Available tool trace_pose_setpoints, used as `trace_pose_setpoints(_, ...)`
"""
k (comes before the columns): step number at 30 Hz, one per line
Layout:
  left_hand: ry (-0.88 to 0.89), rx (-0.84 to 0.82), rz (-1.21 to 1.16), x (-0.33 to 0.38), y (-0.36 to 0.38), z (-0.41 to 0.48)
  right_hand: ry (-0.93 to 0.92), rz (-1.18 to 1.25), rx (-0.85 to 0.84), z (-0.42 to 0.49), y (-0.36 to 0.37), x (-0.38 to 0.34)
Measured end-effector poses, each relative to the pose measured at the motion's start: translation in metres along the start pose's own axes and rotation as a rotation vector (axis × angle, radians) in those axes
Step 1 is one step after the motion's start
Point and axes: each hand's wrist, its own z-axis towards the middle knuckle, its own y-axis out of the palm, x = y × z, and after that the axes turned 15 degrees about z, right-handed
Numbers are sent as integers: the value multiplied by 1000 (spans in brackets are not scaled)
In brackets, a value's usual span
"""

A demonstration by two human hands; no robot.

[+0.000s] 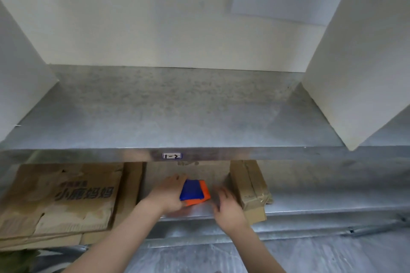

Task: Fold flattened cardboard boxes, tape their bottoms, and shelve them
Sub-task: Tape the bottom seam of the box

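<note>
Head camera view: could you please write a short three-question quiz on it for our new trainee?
1. True or false: the left hand grips the blue-and-orange tool with its fingers curled over it.
2. Where does the flattened cardboard lie on the lower shelf? A) to the left of that hand; B) to its right; C) directly under it.
3. Fill in: the label on the front edge of the upper shelf reads ___.
Key: 1 true; 2 A; 3 "1-2".
</note>
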Motion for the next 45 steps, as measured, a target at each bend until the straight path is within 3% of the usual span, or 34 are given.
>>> trace_pose_setpoints(5,31,37,51,-16,6,-2,39,71,45,-4,5,6)
trace_pose_setpoints(11,-30,22,-55,-52,5,-21,27,66,60,-4,13,9)
trace_pose_setpoints(17,-15,134,-89,-51,8,-42,6,134,90,-8,14,7)
trace_pose_setpoints(30,177,382,-175,-14,-47,-84,46,988,-111,-47,-19,-42)
trace_pose_setpoints(45,176,438,-263,82,-84,-81,-144,1169,-26,-93,-114,-21)
